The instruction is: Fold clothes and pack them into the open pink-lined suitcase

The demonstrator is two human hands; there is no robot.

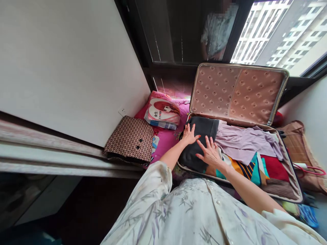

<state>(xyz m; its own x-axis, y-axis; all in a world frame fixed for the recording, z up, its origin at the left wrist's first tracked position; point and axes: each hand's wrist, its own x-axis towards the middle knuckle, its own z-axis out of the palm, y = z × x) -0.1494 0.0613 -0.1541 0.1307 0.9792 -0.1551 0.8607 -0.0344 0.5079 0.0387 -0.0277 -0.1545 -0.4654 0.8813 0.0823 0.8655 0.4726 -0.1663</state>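
Dark grey folded garment lies at the near-left end of the open pink suitcase, on top of the other clothes. I have both palms flat on it: left hand at its upper left edge, fingers spread; right hand nearer its middle, fingers splayed and pressed down. Neither hand is closed around anything; they lie open on the cloth with no grasp. Suitcase contents, left to right: the grey garment, a crumpled lilac shirt spread across the middle, a striped piece in orange, teal and navy partly under my right wrist, and a red knitted item at the far right. The suitcase lid stands upright behind, its pale pink patterned lining facing me, leaning towards the dark window frame. Around it: magenta bedding under and left of the case; a pink cushion printed with a cartoon face just beside the case's back-left corner; a brown patterned fabric pouch further left, against the white wall panel. On the right, a tan woven bag with a pink handle touches the suitcase's side.
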